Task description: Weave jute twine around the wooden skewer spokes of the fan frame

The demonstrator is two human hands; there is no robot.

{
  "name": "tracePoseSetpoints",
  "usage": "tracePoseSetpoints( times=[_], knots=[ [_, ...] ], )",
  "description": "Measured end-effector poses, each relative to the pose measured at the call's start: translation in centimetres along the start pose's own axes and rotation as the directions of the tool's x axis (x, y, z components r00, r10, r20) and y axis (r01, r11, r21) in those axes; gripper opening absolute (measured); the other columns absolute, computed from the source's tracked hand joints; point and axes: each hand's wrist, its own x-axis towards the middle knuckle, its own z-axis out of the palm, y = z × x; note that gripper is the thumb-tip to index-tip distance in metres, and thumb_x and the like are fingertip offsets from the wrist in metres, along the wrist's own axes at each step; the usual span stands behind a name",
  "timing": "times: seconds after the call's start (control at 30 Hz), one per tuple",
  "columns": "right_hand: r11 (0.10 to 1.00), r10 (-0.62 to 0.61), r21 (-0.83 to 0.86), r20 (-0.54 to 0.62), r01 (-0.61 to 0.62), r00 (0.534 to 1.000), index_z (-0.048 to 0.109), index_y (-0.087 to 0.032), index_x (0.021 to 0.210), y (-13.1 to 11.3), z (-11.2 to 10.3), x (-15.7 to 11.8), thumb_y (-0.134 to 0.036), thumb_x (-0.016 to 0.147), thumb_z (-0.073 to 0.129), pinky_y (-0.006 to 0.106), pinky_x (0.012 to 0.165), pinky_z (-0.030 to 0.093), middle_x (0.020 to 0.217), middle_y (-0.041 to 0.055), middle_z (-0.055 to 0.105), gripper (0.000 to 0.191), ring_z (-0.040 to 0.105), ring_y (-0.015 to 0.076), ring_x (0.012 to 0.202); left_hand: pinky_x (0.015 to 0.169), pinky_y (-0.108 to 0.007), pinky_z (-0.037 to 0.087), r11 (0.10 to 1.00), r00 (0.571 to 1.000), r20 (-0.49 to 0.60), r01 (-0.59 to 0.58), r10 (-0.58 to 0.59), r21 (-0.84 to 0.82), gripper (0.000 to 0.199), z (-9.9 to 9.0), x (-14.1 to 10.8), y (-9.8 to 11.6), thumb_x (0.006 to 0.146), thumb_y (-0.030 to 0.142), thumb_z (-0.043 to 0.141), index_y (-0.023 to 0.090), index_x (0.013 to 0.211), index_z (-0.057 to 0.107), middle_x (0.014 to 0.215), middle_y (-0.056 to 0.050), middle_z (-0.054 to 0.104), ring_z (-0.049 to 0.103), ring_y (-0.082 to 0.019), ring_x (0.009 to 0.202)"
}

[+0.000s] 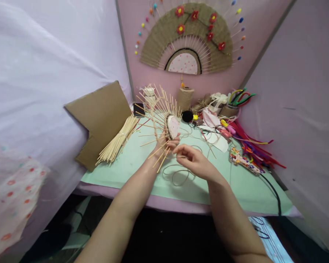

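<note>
My left hand [173,141] is closed around the base of a half-made fan [173,127], a half-round piece with dotted cloth, dark trim and many thin wooden sticks radiating from it. The fan is tilted, its sticks pointing up, left and down toward me. Some twine [154,122] is woven between the sticks. Just right of the fan's lower sticks is my right hand [193,160], its fingers curled together; whatever is in them is too thin to make out. Loose twine [178,182] lies in loops on the table below it.
A bundle of sticks [117,142] leans by cut cardboard [101,117] at left. Behind stand a twine spool [185,98] and black round item [187,116]. At right lie a patterned glue gun [246,162] with cord and pipe cleaners [242,137]. A finished fan [153,49] hangs behind.
</note>
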Motion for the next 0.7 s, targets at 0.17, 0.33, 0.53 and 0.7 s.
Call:
tracePoseSetpoints(
  times=[0.17, 0.33, 0.53, 0.7],
  knots=[
    [0.971, 0.079, -0.236, 0.217, -0.026, 0.973, 0.061, -0.019, 0.103, 0.4, -0.4, -2.5, -0.033, 0.087, 0.06, 0.024, 0.062, 0.041, 0.074, -0.0016, 0.057, 0.021, 0.051, 0.0116, 0.066, 0.027, -0.015, 0.03, 0.999, 0.99, 0.134, 0.037, -0.032, -0.033, 0.045, 0.6, -1.5, 0.1, 0.093, 0.022, 0.031, 0.014, 0.134, 0.047, 0.068, -0.001, 0.046, 0.032, -0.009, 0.041],
    [0.932, 0.06, -0.36, 0.257, 0.038, 0.965, 0.062, -0.022, 0.11, 0.2, -0.8, -4.0, -0.04, 0.085, 0.065, 0.031, 0.088, 0.047, 0.105, 0.0051, 0.068, 0.031, 0.062, 0.0183, 0.096, 0.029, -0.011, 0.033, 0.994, 0.968, 0.244, 0.079, -0.059, -0.076, 0.045, 0.5, -1.6, 0.1, 0.091, 0.022, 0.038, 0.012, 0.134, 0.045, 0.073, -0.001, 0.045, 0.035, -0.007, 0.044],
    [0.868, 0.143, -0.48, -0.004, -0.127, 0.99, 0.068, -0.022, 0.09, 0.5, -4.4, -6.5, -0.04, 0.091, 0.053, 0.033, 0.08, 0.048, 0.092, 0.0049, 0.071, 0.024, 0.063, 0.0199, 0.086, 0.028, -0.009, 0.031, 0.987, 0.979, 0.202, 0.069, -0.039, -0.144, 0.043, 0.6, -1.4, 0.4, 0.092, 0.028, 0.043, 0.013, 0.132, 0.045, 0.074, 0.0, 0.044, 0.035, -0.005, 0.042],
    [0.625, 0.078, -0.579, -0.621, -0.524, 0.78, 0.068, -0.019, 0.095, 3.8, -11.0, -9.4, -0.034, 0.087, 0.052, 0.036, 0.084, 0.046, 0.098, 0.01, 0.071, 0.024, 0.065, 0.0242, 0.089, 0.028, -0.009, 0.033, 0.978, 0.98, 0.198, 0.076, -0.037, -0.196, 0.045, 0.6, -1.3, 0.7, 0.092, 0.034, 0.044, 0.012, 0.132, 0.045, 0.075, 0.0, 0.044, 0.036, -0.004, 0.042]
  ],
)
